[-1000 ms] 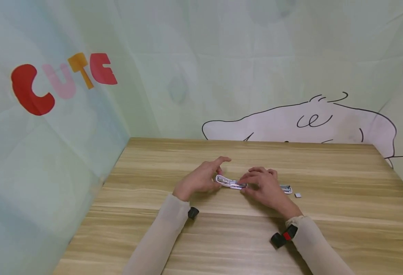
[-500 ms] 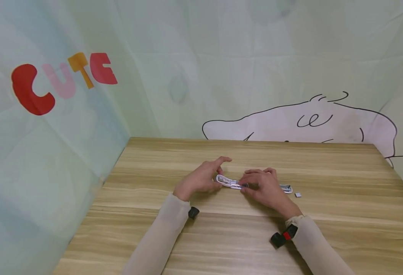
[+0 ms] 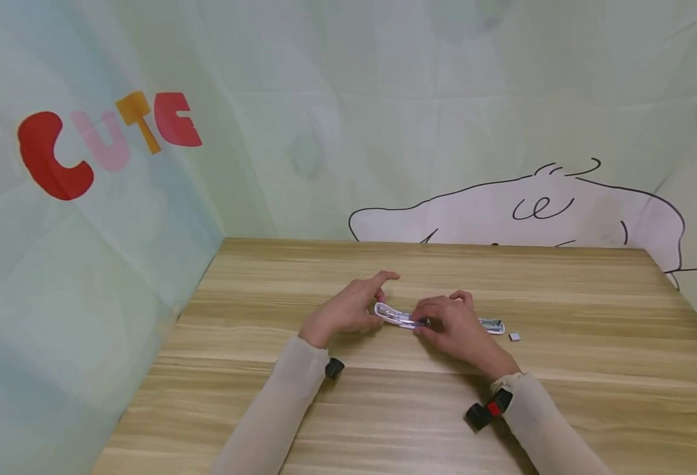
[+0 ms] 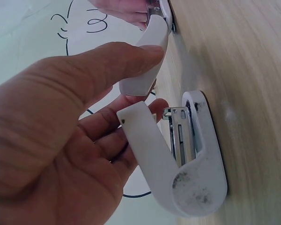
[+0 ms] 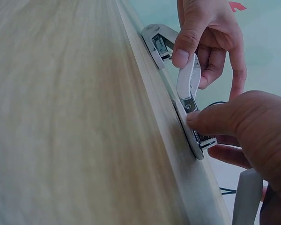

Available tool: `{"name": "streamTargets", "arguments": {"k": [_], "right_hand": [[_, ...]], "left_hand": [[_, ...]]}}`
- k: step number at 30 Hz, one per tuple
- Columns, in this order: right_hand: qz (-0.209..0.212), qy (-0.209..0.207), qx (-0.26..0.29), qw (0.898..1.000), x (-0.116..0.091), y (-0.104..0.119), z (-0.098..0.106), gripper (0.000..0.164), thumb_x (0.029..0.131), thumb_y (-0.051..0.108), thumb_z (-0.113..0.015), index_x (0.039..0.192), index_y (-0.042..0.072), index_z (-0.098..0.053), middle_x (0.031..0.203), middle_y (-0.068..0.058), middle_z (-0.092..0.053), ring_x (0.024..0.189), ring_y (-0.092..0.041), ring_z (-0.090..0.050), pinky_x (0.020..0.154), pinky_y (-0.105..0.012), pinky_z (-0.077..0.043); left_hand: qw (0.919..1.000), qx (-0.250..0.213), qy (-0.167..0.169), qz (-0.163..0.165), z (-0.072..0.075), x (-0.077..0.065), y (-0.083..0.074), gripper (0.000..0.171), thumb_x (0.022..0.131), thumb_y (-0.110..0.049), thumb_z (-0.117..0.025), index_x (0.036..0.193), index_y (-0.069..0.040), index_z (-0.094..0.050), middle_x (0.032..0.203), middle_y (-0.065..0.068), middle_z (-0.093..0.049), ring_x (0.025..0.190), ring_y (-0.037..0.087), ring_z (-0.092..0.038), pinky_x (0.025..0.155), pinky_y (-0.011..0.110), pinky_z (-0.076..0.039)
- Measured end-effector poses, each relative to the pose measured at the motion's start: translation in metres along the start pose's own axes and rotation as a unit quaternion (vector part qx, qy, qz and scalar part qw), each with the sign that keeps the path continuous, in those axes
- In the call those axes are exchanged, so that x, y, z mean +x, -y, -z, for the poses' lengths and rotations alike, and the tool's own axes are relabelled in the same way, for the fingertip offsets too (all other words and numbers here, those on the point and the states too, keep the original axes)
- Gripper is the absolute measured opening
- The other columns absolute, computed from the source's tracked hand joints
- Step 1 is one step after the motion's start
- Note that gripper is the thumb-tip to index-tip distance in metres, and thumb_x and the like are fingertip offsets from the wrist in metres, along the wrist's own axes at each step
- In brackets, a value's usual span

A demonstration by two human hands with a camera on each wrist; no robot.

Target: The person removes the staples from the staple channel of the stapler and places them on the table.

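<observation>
- Head view: the spread stapler (image 3: 391,315) lies between the left hand (image 3: 348,307) and the right hand (image 3: 452,323), at the middle of the table (image 3: 384,422).
- Left grip: thumb and fingers pinch the stapler's handle (image 5: 184,84).
- Right grip: thumb and fingers are together on the stapler's metal part (image 5: 190,104); what the fingertips press there is mostly covered, so I can't say for sure whether they hold a loose piece.
- To do this well, I'd hold the handle well back with the left hand so it can't spring down, and let the right do the fine work, pressing in line with the metal and with fingertips clear of the hinge.
- The left wrist view shows a second stapler (image 4: 166,171) near the left palm, its arms apart; the left hand hides it from the head.
- Only the head view shows the small block (image 3: 515,337) plainly, just beside the third stapler (image 3: 494,326), which is partly behind the right hand.
</observation>
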State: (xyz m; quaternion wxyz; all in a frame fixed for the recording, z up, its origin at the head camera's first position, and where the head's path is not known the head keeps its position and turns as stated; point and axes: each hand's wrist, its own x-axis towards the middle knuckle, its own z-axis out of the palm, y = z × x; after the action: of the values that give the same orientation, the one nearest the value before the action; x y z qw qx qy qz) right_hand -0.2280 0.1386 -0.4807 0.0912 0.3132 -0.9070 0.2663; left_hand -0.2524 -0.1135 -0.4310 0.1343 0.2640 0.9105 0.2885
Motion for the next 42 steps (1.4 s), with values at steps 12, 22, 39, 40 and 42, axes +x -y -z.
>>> {"name": "streamTargets", "arguments": {"k": [12, 22, 39, 40, 42], "right_hand": [[-0.001, -0.042, 0.012, 0.999, 0.000, -0.003, -0.001, 0.012, 0.087, 0.010, -0.087, 0.095, 0.018, -0.082, 0.102, 0.001, -0.084, 0.102, -0.022, -0.078, 0.100, -0.054, -0.034], [-0.053, -0.062, 0.081, 0.993, 0.000, -0.005, 0.006, 0.013, 0.088, 0.010, -0.087, 0.098, 0.016, -0.083, 0.101, 0.001, -0.084, 0.082, -0.017, -0.066, 0.097, -0.044, -0.031], [-0.068, 0.018, 0.098, 0.993, -0.002, 0.001, 0.021, 0.038, 0.087, 0.013, -0.089, 0.123, 0.018, -0.077, 0.095, 0.012, -0.082, 0.090, -0.014, -0.067, 0.103, -0.047, -0.037], [-0.060, 0.024, 0.095, 0.993, -0.002, 0.001, 0.022, 0.040, 0.086, 0.012, -0.089, 0.124, 0.018, -0.076, 0.095, 0.012, -0.083, 0.090, -0.013, -0.067, 0.103, -0.048, -0.036], [-0.043, 0.032, 0.086, 0.995, -0.003, 0.002, 0.023, 0.043, 0.085, 0.010, -0.090, 0.125, 0.017, -0.075, 0.095, 0.011, -0.083, 0.090, -0.011, -0.069, 0.103, -0.048, -0.036]], "left_hand": [[0.9999, 0.008, 0.002, -0.009, -0.001, 0.000, 0.001, 0.066, 0.091, 0.000, -0.079, 0.152, -0.008, -0.056, 0.115, 0.006, -0.070, 0.106, 0.028, -0.062, 0.093, 0.035, -0.049], [0.9998, 0.006, 0.004, 0.020, -0.001, -0.001, 0.003, 0.037, 0.094, -0.007, -0.081, 0.130, -0.009, -0.072, 0.125, 0.007, -0.073, 0.117, 0.026, -0.062, 0.112, 0.046, -0.050], [0.9999, 0.002, 0.003, 0.015, 0.001, -0.001, 0.001, 0.021, 0.094, -0.007, -0.081, 0.115, -0.010, -0.077, 0.112, 0.003, -0.075, 0.105, 0.025, -0.061, 0.101, 0.042, -0.050], [0.9999, 0.002, 0.003, 0.016, 0.001, -0.001, 0.001, 0.021, 0.094, -0.007, -0.081, 0.115, -0.010, -0.077, 0.112, 0.002, -0.075, 0.105, 0.025, -0.062, 0.100, 0.041, -0.050], [0.9999, 0.002, 0.004, 0.015, 0.001, -0.001, 0.001, 0.021, 0.094, -0.007, -0.081, 0.115, -0.009, -0.077, 0.112, 0.002, -0.075, 0.105, 0.024, -0.062, 0.100, 0.041, -0.050]]}}
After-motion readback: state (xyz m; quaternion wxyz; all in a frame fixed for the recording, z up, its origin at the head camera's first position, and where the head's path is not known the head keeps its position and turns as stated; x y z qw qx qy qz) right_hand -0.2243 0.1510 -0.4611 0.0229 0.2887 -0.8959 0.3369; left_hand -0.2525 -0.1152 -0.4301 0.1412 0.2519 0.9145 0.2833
